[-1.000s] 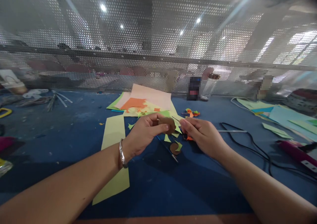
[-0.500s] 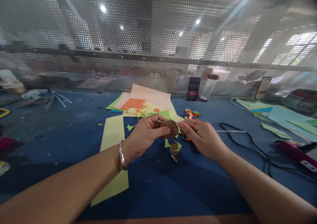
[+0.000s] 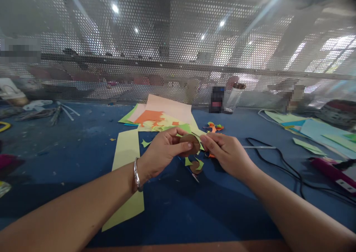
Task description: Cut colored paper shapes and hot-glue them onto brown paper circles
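Observation:
My left hand (image 3: 160, 151), with a silver bangle at the wrist, pinches a round brown disc (image 3: 187, 149) between thumb and fingers. Close to the disc's right edge, my right hand (image 3: 229, 153) is closed in a pinch. A thin dark sliver shows at its fingertips, too small to name. Beneath the hands lies a second brown disc (image 3: 194, 169), partly covered by a curved green paper scrap (image 3: 199, 164). A slim blue tool with a pale pointed tip (image 3: 195, 178) lies beside it, its other end hidden behind my left hand.
A yellow-green paper strip (image 3: 126, 148) lies under my left forearm. Behind are stacked sheets (image 3: 169, 105) and orange scraps (image 3: 213, 127). A black cord (image 3: 283, 159) and a magenta tool (image 3: 330, 172) lie right. A perforated metal screen (image 3: 178, 40) stands at the back.
My right fingertips have shifted slightly away from the disc's edge, and a thin dark sliver now shows there. The disc has turned a little in my left hand.

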A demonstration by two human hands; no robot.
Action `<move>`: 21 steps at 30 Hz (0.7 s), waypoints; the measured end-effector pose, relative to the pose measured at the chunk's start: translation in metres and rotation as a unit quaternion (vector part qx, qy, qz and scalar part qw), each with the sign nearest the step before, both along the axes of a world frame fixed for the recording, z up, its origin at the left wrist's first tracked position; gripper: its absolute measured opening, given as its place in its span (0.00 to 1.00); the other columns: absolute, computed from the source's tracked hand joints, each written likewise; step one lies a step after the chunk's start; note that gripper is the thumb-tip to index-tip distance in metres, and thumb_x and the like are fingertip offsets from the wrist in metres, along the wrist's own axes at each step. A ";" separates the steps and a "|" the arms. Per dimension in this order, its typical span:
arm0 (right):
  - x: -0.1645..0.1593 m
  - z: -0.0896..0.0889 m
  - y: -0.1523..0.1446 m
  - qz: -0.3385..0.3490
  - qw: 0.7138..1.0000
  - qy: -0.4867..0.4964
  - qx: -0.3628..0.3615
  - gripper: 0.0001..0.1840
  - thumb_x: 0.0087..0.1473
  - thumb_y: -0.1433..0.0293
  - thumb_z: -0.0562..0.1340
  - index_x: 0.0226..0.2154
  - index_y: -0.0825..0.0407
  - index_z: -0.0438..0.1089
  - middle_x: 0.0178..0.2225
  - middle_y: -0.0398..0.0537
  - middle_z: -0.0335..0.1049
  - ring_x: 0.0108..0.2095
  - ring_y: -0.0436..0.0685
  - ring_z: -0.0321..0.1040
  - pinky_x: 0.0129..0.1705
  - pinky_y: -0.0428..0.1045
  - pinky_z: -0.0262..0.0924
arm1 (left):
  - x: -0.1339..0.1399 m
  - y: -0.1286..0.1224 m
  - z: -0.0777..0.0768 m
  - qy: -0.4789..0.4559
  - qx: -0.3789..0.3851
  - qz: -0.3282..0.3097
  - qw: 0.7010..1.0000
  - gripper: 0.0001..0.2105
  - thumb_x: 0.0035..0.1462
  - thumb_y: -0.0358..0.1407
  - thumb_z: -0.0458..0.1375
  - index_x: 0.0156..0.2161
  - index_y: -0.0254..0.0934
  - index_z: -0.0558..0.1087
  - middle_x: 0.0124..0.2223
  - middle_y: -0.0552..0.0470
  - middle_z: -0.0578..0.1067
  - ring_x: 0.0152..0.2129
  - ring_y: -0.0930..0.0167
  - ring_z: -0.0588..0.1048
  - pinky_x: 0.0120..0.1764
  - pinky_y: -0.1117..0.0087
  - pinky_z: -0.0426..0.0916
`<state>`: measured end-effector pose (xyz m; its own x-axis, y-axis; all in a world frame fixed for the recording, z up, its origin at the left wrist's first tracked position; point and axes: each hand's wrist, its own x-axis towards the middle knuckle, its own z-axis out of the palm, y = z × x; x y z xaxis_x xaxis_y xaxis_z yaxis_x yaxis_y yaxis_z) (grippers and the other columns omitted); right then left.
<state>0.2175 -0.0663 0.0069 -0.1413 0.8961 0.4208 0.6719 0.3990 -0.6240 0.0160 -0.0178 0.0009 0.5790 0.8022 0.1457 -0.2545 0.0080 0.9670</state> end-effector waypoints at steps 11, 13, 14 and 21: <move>0.008 -0.008 0.008 -0.035 0.997 0.064 -0.018 0.29 0.65 0.44 0.51 0.26 0.50 0.65 0.18 0.37 0.51 0.19 0.49 0.48 0.23 0.47 0.43 | -0.006 0.003 0.008 0.086 0.062 0.029 0.994 0.13 0.55 0.38 0.68 0.39 0.36 0.71 0.34 0.51 0.79 0.30 0.73 0.76 0.34 0.73 0.69; 0.009 -0.008 0.007 -0.040 0.997 0.062 -0.017 0.29 0.65 0.44 0.51 0.27 0.50 0.66 0.18 0.37 0.51 0.19 0.49 0.49 0.24 0.47 0.44 | -0.010 0.005 0.008 0.149 0.109 0.019 0.983 0.12 0.56 0.42 0.66 0.36 0.35 0.72 0.32 0.51 0.77 0.28 0.74 0.73 0.31 0.74 0.65; 0.009 -0.007 0.007 -0.044 0.997 0.058 -0.015 0.29 0.65 0.44 0.52 0.27 0.50 0.66 0.18 0.37 0.51 0.20 0.49 0.49 0.24 0.47 0.44 | -0.012 0.006 0.008 0.191 0.137 0.010 0.972 0.13 0.56 0.44 0.65 0.34 0.34 0.72 0.31 0.52 0.76 0.27 0.74 0.71 0.30 0.74 0.62; 0.006 -0.002 0.004 -0.048 0.999 0.021 0.007 0.29 0.66 0.47 0.51 0.26 0.51 0.65 0.20 0.39 0.56 0.24 0.50 0.54 0.28 0.47 0.48 | -0.024 0.015 0.012 0.443 0.270 -0.127 0.846 0.24 0.61 0.52 0.55 0.27 0.33 0.76 0.21 0.57 0.64 0.19 0.75 0.59 0.25 0.72 0.52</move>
